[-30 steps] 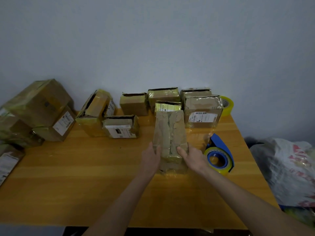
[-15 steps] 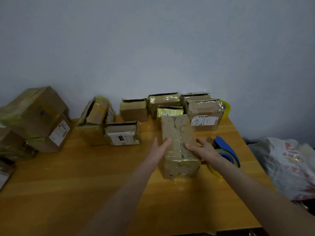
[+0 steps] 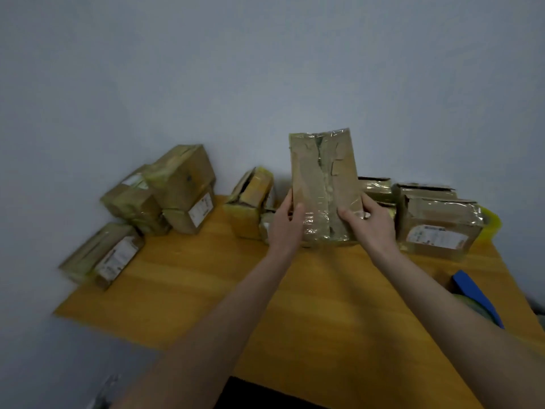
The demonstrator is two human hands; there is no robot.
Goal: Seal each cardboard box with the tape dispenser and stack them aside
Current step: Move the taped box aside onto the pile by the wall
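Left hand [image 3: 287,222] and right hand [image 3: 368,224] hold a taped cardboard box [image 3: 321,178] upright near the back of the bench [image 3: 324,293].
Each hand grips a lower side edge, thumbs on the glossy front. Other boxes line the wall behind it — a stack of boxes [image 3: 177,190] at far left, a labelled box [image 3: 439,228] just right. The blue tape dispenser [image 3: 474,296] lies near the bench's right edge.

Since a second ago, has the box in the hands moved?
Yes: the box, flat on the table before, is tipped upright, its top now above the back row of boxes.
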